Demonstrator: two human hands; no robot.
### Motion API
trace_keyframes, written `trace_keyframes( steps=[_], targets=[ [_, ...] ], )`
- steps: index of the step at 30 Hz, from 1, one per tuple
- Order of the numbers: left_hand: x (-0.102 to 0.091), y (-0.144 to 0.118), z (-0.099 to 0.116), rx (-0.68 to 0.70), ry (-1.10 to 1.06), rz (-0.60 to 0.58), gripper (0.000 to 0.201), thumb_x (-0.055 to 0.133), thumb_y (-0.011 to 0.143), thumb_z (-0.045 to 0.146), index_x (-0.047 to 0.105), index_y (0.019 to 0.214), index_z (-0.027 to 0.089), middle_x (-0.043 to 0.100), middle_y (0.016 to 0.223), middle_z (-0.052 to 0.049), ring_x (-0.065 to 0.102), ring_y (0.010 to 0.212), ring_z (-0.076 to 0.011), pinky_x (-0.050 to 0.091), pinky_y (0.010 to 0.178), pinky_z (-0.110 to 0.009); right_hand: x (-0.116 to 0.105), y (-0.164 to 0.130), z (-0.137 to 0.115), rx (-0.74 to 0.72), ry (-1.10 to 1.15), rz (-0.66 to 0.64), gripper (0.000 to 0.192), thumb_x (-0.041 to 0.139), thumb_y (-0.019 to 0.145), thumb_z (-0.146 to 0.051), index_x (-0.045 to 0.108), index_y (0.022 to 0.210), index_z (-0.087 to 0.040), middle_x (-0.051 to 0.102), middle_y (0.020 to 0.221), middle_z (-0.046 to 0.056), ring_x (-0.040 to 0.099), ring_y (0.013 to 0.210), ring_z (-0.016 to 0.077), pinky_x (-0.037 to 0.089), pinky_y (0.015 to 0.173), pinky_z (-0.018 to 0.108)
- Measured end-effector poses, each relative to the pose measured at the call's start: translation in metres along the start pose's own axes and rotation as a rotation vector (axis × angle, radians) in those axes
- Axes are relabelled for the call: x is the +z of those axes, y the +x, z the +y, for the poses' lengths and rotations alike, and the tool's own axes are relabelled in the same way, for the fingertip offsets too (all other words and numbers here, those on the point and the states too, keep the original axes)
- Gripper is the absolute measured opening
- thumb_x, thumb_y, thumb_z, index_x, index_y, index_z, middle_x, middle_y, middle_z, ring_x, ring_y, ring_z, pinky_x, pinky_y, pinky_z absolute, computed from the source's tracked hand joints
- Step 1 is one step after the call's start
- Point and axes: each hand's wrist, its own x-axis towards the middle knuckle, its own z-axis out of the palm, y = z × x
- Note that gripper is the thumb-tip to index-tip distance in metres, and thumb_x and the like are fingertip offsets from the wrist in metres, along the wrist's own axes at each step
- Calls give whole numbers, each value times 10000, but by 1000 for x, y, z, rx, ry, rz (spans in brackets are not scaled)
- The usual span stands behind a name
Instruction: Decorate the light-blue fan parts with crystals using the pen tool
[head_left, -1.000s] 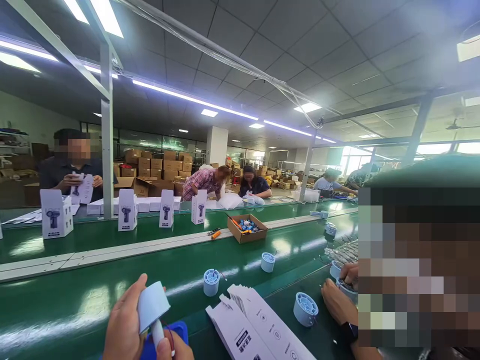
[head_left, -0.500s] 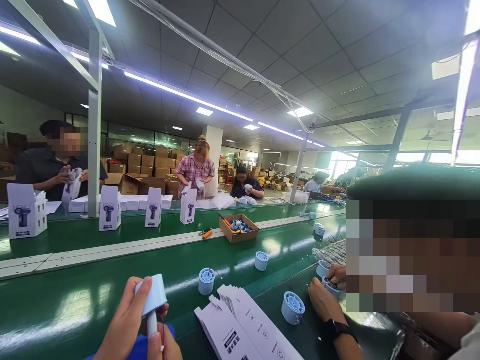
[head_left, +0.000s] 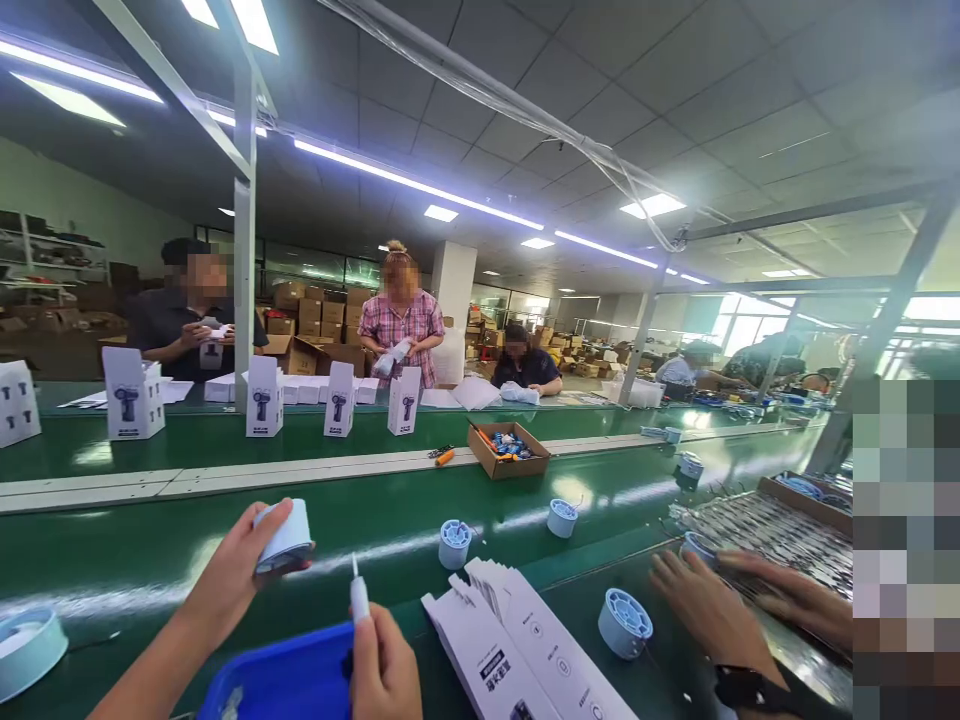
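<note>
Light-blue housing (head_left: 289, 538) and white tool (head_left: 360, 598), held apart
Left hand (head_left: 253, 550) curls around the housing above the worktop (head_left: 135, 545); right hand (head_left: 390, 662) grips the tool, thin tip up, by the blue tray (head_left: 292, 670) toward the near edge.

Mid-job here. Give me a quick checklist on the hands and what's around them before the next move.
1. Left hand gripping the light-blue part: ok.
2. Right hand holding the white tube: ok.
3. Tube's thin tip apart from the part: ok, a gap shows.
4. Co-worker's hands clear of both: ok, off beyond the folded cartons.
5. Inside of the light-blue part: cannot tell, hidden from view.
</note>
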Motion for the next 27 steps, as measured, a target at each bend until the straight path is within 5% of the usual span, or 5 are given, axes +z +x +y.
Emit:
trace_keyframes(
  steps=[5, 8, 13, 22, 27],
  targets=[
    [-26, 28, -35, 269, 756, 98, 514, 748, 581, 504, 418, 856, 222, 512, 703, 30, 525, 592, -176, 443, 546, -303, -12, 3, -3, 112, 88, 2, 364, 455, 880, -518, 603, 980, -202, 461, 507, -61, 443, 465, 135, 335, 447, 221],
    [-29, 26, -55, 343, 1079, -97, 360, 716, 622, 357, 578, 919, 209, 579, 929, -45, 566, 895, -231, 440, 819, -340, -14, -1, -6, 143, 182, -74, 302, 575, 802, -504, 553, 848, -206, 431, 521, -78, 423, 465, 114, 341, 465, 212],
    [-27, 19, -56, 209, 1239, -194, 564, 648, 699, 424, 561, 1241, 298, 543, 1203, -71, 479, 1144, -269, 371, 975, -370, -16, -6, -8, 196, 330, -246, 383, 643, 751, -557, 585, 848, -191, 576, 671, -11, 573, 602, 150, 472, 587, 233],
    [-92, 27, -24, -208, 1514, 445, 575, 517, 780, 401, 485, 1330, 234, 147, 1523, -174, 82, 1359, -506, 255, 957, -669, -10, -8, -8, 154, 245, -541, 343, 565, 837, -516, 634, 891, -184, 674, 801, 69, 649, 719, 209, 522, 685, 318],
    [-112, 26, -29, -442, 1511, 319, 502, 570, 699, 299, 606, 1179, 158, 358, 1385, -240, 172, 1293, -567, 393, 804, -630, -7, -7, -11, 196, 259, -579, 379, 594, 801, -557, 632, 896, -192, 680, 770, 59, 654, 705, 217, 526, 673, 334]
  ],
)
